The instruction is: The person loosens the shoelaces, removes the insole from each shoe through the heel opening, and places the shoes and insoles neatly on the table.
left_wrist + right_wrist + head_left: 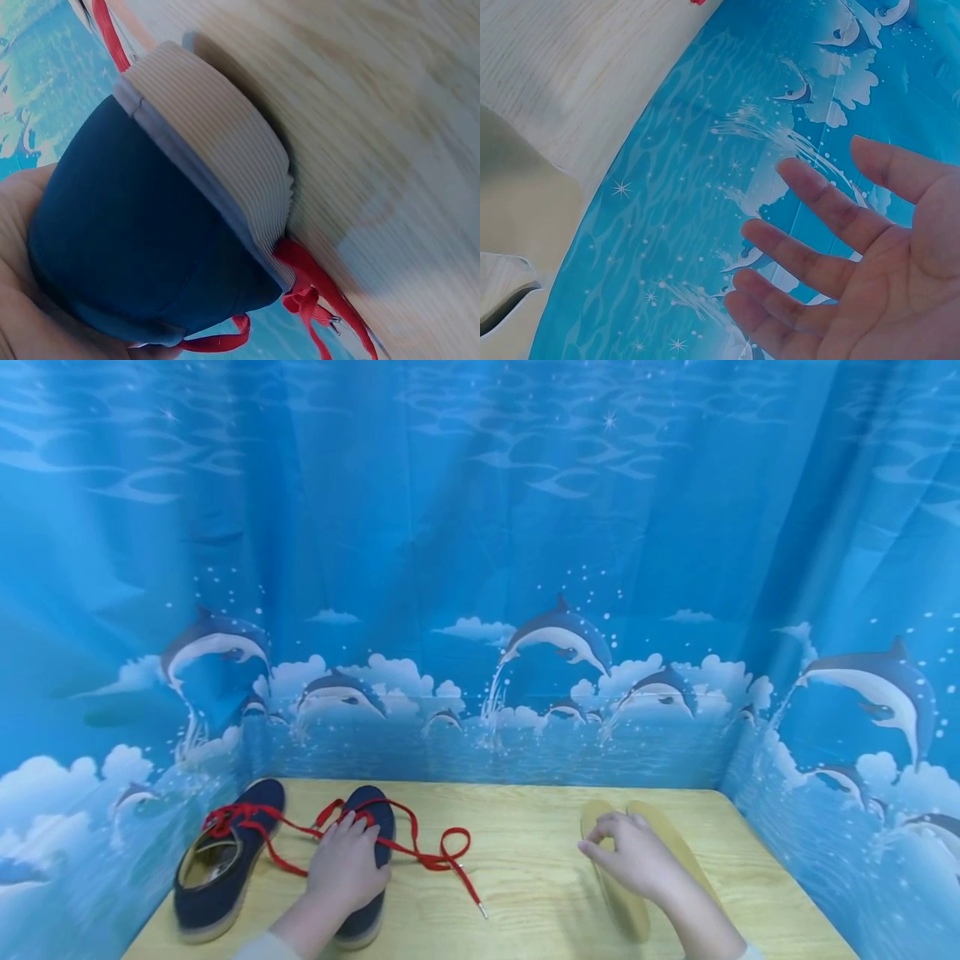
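Note:
My left hand point(348, 860) lies over a navy shoe point(365, 929) with red laces, fingers across its laced top and thumb along its right side, holding it. Close up in the left wrist view, the dark blue heel point(135, 225) and ribbed cream sole of this shoe rest by the wood, with the palm point(22, 285) against the upper. Over two beige insoles point(681, 843) is my right hand point(633, 856), fingers loosely bent. The right wrist view shows that hand point(870, 262) with its fingers apart and nothing in the palm.
A second navy shoe point(213, 893) with red laces sits at the table's left edge. Red lace point(435, 860) trails loose over the wooden tabletop point(525, 877), its metal tip toward the front. A blue dolphin-print curtain point(480, 568) surrounds the table's back and sides.

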{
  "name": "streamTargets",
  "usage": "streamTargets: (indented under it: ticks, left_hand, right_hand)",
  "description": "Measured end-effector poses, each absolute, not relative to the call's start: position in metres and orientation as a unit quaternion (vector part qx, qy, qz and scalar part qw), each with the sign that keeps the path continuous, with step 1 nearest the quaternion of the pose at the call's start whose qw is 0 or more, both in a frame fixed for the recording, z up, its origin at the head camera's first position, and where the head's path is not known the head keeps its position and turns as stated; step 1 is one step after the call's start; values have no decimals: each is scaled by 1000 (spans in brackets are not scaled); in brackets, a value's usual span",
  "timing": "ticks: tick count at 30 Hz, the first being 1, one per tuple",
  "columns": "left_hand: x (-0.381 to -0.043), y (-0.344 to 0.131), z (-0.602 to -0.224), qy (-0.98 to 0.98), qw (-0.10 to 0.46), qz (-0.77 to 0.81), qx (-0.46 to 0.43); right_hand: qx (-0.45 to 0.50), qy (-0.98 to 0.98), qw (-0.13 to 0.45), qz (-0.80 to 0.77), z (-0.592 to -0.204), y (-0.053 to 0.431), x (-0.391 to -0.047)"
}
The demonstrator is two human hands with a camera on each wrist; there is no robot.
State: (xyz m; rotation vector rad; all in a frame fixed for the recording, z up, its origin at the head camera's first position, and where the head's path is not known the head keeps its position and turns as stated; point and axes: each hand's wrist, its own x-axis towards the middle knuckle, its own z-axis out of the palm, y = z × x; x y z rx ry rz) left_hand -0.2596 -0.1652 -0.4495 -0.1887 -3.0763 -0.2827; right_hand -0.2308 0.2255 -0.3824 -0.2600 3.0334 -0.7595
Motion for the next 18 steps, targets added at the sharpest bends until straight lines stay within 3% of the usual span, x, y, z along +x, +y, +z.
streamTargets:
  ticks: [18]
  left_hand:
    - [-262,-203,-447,-995,19,-91,-40]
  right_hand:
    - [-79,966,-3,-247,-385,234,-231]
